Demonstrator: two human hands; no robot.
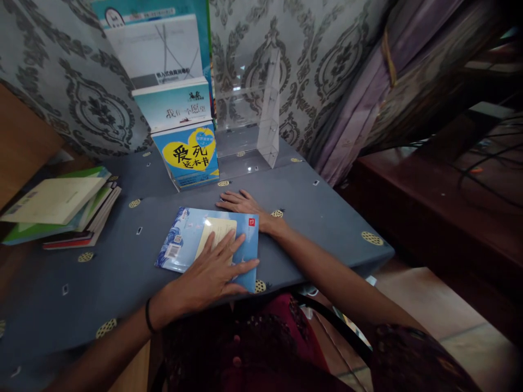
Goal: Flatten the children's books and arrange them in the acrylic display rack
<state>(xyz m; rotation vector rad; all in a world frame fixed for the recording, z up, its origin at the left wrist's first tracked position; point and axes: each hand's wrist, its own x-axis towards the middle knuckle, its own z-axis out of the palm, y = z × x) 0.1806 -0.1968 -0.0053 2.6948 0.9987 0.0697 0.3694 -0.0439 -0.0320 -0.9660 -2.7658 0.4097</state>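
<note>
A blue book (190,231) with a pale yellow panel and a barcode lies flat near the table's front edge. Spread across its lower right part is my left hand (216,264), fingers apart, a dark band at the wrist. My right hand (241,204) rests palm down on the cloth just beyond the book's far right corner, its fingers stretched toward the left. Behind it rises a clear stepped display stand (267,128), whose left side carries several books, among them a blue one with a yellow heart (190,152) in front.
A grey-blue cloth with pineapple prints covers the table (322,223). On the left is a loose stack of books (61,204). Patterned wallpaper and a purple curtain (359,98) stand behind. A dark red cabinet (429,201) with cables is on the right, past the table edge.
</note>
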